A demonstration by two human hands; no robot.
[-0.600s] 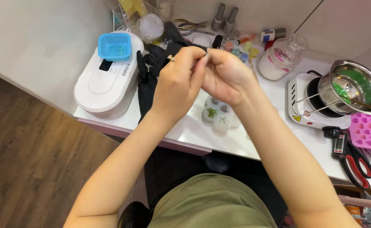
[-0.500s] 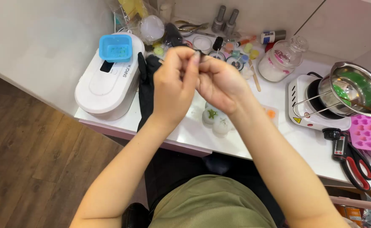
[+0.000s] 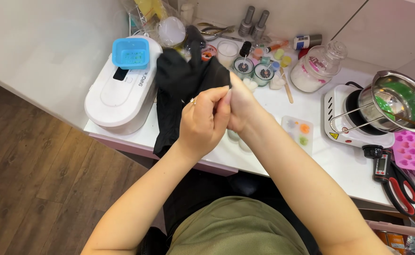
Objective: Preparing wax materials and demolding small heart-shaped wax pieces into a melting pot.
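Centrally, just above mid-frame, a black rubbery glove (image 3: 184,80) is held between both hands over the white table (image 3: 330,158). The left hand (image 3: 202,123) closes its grip on the glove's edge, fingers curled tight with a ring showing. The right hand (image 3: 239,105) presses against the left, its fingers hidden by the left hand and the glove, so I cannot tell its grip. To the upper left sits a white rounded machine (image 3: 120,94) with a blue square mould (image 3: 131,53) on top. At the right edge, a steel pot of green wax (image 3: 401,100) rests on a small white hotplate (image 3: 342,123).
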